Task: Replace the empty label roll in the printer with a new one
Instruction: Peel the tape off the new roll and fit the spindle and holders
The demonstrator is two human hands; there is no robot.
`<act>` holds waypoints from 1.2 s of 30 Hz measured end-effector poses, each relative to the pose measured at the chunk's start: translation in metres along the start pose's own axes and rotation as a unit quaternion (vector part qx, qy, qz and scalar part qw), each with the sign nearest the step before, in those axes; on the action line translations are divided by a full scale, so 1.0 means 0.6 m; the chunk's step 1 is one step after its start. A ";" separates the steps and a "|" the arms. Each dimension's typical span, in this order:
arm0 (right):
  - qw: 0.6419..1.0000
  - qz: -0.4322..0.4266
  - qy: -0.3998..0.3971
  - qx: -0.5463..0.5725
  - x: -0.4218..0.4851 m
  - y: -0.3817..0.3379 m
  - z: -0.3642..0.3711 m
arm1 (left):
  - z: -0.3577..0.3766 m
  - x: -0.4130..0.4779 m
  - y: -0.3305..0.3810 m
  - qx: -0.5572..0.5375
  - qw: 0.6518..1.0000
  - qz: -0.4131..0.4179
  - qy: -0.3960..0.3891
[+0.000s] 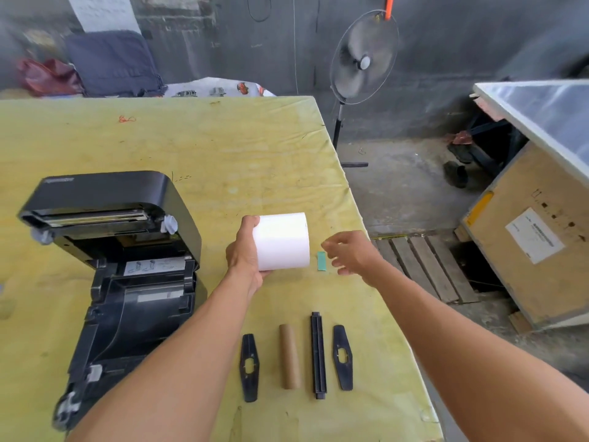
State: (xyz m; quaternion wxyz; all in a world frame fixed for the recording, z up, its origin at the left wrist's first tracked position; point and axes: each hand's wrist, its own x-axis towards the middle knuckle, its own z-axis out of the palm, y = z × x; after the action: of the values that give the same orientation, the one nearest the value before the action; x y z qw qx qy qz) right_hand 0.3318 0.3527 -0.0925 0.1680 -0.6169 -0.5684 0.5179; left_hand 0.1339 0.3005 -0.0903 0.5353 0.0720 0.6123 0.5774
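Two hands work: left hand (243, 250) grips the new roll (282, 241) right of the printer (121, 266); right hand (350, 252) hovers open; best peel its loose end squarely.

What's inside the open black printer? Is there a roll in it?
The printer, lid raised, shows black plastic and a diagram sticker; no roll visible, though the left arm hides part. The left hand holds the new white roll outside it.
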 end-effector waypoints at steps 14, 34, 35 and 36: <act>0.950 -0.016 -0.120 0.288 -0.129 -0.071 0.091 | -0.077 -0.081 0.033 0.021 0.989 0.079 -0.121; 0.942 0.009 -0.116 0.315 -0.162 -0.064 0.033 | -0.061 -0.145 0.021 -0.012 0.981 0.101 -0.164; 0.942 0.012 -0.115 0.317 -0.162 -0.059 0.023 | -0.059 -0.145 0.017 -0.009 0.978 0.097 -0.183; 0.941 0.016 -0.112 0.320 -0.162 -0.055 0.014 | -0.058 -0.148 0.014 0.006 0.975 0.091 -0.204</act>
State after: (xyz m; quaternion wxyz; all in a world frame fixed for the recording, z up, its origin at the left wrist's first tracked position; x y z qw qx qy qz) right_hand 0.3251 0.2744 -0.0264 0.2830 -0.4775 -0.3776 0.7411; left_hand 0.1408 0.2189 -0.0412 0.5934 0.2470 0.4846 0.5932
